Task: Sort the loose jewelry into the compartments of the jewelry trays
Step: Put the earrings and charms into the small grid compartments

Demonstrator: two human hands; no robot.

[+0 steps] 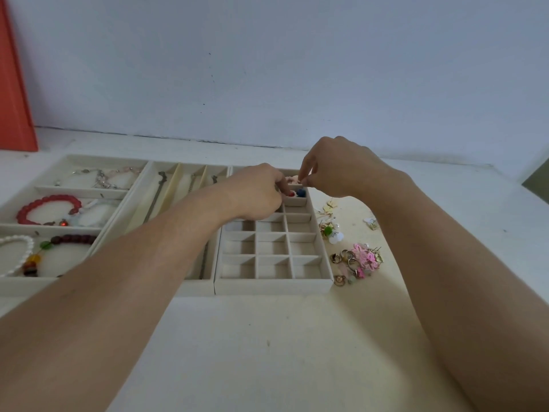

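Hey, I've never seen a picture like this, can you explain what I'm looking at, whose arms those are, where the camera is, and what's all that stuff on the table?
There is no machine here. A person wears a camera on the head, so you look forward and down along their own two bare arms.

On the white table stand three cream trays side by side. The left tray holds bracelets, one of them a red bracelet. The middle tray has long slots with chains. The right tray, the grid tray, has many small square cells, most of those in view bare.

Both hands meet over the grid tray's far cells. The left hand has curled fingers near a red and a blue bead. The right hand seems to pinch something tiny; I cannot tell what.

To the right of the grid tray lies a loose pile of rings and earrings, not yet sorted.
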